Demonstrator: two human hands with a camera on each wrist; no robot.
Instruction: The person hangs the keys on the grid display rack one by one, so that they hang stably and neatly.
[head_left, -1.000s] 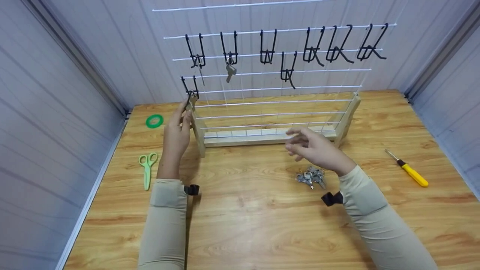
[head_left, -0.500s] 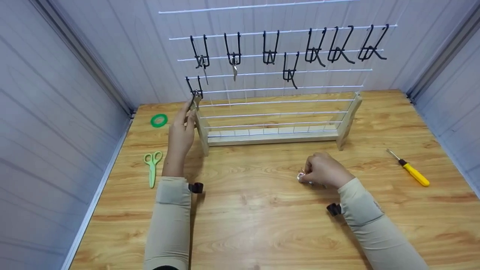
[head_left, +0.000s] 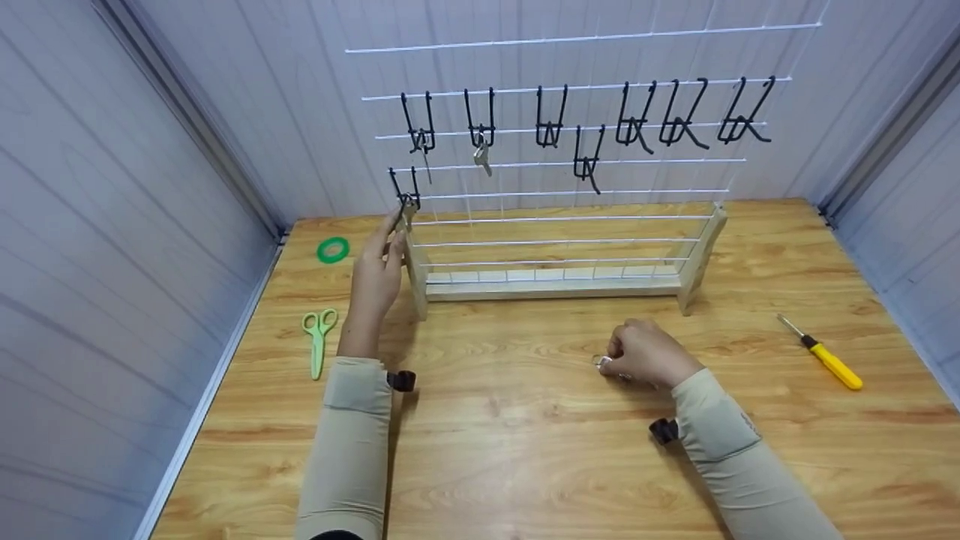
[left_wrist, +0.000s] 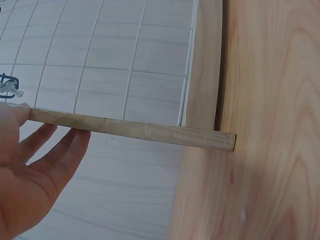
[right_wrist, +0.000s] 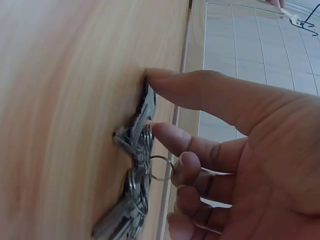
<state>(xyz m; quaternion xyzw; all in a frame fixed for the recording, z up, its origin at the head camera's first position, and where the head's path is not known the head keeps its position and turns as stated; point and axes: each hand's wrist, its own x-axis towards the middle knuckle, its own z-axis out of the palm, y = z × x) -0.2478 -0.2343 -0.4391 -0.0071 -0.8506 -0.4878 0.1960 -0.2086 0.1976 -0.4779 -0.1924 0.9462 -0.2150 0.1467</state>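
Observation:
A display rack with a white wire grid and a wooden base (head_left: pixel 555 291) stands at the back. My left hand (head_left: pixel 377 277) holds the rack's left wooden side post; in the left wrist view the post (left_wrist: pixel 135 129) runs between thumb and fingers. Right by these fingertips, a key (left_wrist: pixel 12 91) hangs on a black hook. At front right, my right hand (head_left: pixel 646 352) is down at a small pile of silver keys with rings. In the right wrist view, thumb and index finger are at a key (right_wrist: pixel 145 107) on the pile's edge, and a thin ring (right_wrist: pixel 162 167) touches the curled fingers.
Several black hooks (head_left: pixel 550 120) hang across the grid, and a key (head_left: pixel 481 159) dangles from one. Green tape (head_left: pixel 333 250) and green scissors (head_left: pixel 318 341) lie at the left. A yellow screwdriver (head_left: pixel 832 364) lies at the right.
My right hand has come down from in front of the rack onto the key pile, its fingers closing at the keys. My left hand keeps its place on the post. The head view has shifted slightly.

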